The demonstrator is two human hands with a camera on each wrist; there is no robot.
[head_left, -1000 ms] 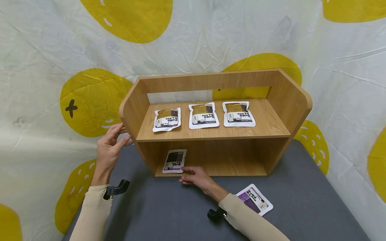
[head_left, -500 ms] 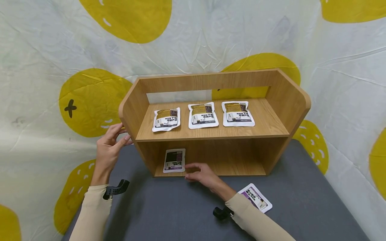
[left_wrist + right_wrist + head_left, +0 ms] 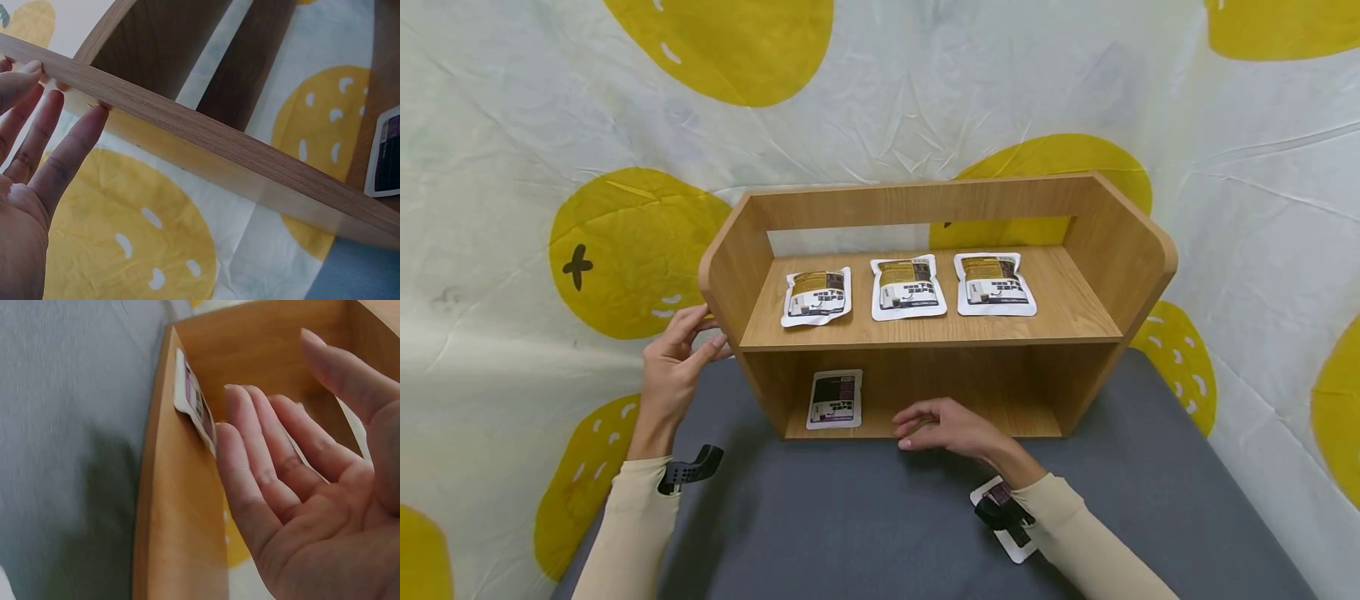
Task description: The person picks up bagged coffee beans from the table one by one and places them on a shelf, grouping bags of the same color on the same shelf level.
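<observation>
A two-tier wooden shelf (image 3: 917, 342) stands on the grey table. My left hand (image 3: 673, 371) touches the outer face of its left side panel with nearly straight fingertips, also seen in the left wrist view. On the lower tier, at the left, lies a white-edged pouch with a dark and purple label (image 3: 835, 400). My right hand (image 3: 951, 429) hovers before the lower tier's front edge, fingers loosely bent and holding nothing; the right wrist view shows its bare palm. Below the right wrist, a second purple-labelled pouch (image 3: 1017, 546) lies on the table, partly hidden by the wrist camera and sleeve.
The upper tier carries three white pouches with gold labels: a left one (image 3: 817, 297), a middle one (image 3: 908, 289) and a right one (image 3: 996, 285). Behind the shelf hangs a white cloth (image 3: 880, 108) with yellow shapes. The grey table (image 3: 820, 525) extends in front.
My right hand has drawn away to the right from the lower-tier pouch, which straightened slightly. The right forearm now covers more of the pouch on the table. My left hand stays put.
</observation>
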